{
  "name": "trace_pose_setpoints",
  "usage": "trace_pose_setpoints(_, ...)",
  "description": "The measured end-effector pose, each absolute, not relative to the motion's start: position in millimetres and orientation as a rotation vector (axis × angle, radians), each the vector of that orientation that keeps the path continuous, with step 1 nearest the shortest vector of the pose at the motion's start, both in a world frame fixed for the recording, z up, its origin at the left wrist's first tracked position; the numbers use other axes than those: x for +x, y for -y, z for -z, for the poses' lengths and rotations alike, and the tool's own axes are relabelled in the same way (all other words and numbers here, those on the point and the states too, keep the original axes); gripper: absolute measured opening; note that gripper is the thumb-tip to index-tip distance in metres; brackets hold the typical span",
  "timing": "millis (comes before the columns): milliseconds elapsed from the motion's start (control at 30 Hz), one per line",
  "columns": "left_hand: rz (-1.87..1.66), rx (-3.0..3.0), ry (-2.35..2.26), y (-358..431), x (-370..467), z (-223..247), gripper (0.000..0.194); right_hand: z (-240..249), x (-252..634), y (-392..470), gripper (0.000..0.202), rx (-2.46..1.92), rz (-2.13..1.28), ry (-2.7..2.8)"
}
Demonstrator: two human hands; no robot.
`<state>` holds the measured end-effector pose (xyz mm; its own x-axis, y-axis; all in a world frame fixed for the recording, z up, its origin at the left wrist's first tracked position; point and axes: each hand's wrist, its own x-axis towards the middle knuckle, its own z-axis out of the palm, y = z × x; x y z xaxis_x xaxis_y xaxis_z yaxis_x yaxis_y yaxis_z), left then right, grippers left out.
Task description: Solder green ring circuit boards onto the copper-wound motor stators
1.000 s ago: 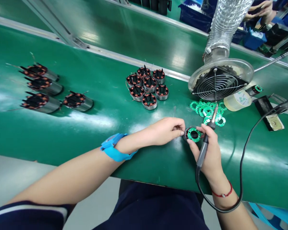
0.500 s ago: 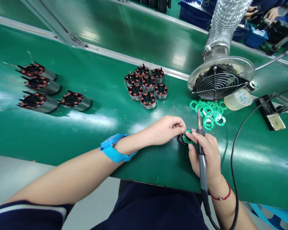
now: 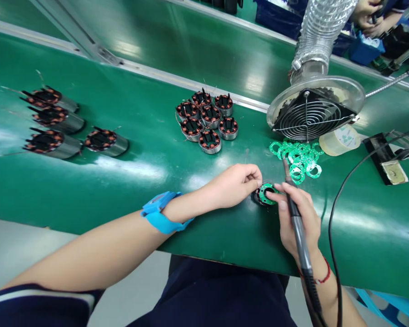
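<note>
Ring board [image 3: 262, 195] above glossy green bench [image 3: 378, 236], metal rail [image 3: 177, 80] behind; right hand [image 3: 305, 215] gripping soldering iron [image 3: 299, 231]; left hand [image 3: 234, 185], hold unclear.

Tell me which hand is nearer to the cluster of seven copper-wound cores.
Left. The left hand lies below and right of the cluster; the right hand, holding the soldering iron, sits farther off to the right.

We see a smooth, glossy bench [image 3: 150, 181]; coppery, shiny metal-sided stators [image 3: 210, 120]; smooth boards [image 3: 303, 155]; an iron [image 3: 299, 231] with a dull metal tip [image 3: 286, 169] and plastic-looking handle [image 3: 302, 245]; a crinkled, silvery duct [image 3: 318, 38]; a rubbery wristband [image 3: 163, 220]; and a matt cloth shirt [image 3: 207, 297].
</note>
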<state>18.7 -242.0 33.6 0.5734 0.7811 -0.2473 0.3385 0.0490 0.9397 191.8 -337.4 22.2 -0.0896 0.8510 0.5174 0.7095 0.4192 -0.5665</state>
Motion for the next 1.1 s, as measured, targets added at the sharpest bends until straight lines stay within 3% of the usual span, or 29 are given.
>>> trace_pose_setpoints(267, -0.451, 1.682, -1.06, 248, 20, -35, 0.013, -13, 204, 356, 0.023, -1.28, -0.155, 1.562)
trace_pose_setpoints(567, -0.528, 1.903, -1.076, 253, 22, -37, 0.016, -15, 204, 358, 0.019, -1.229, -0.227, 1.578)
trace_pose_setpoints(800, -0.537, 2.017, -1.062, 255, 23, -36, 0.016, -16, 199, 344, 0.048, -1.321, -0.383, 1.666)
trace_pose_setpoints(1100, -0.473, 1.897, -1.006, 250, 17, -34, 0.013, -27, 205, 327, 0.06, -1.396, -0.652, 2.054)
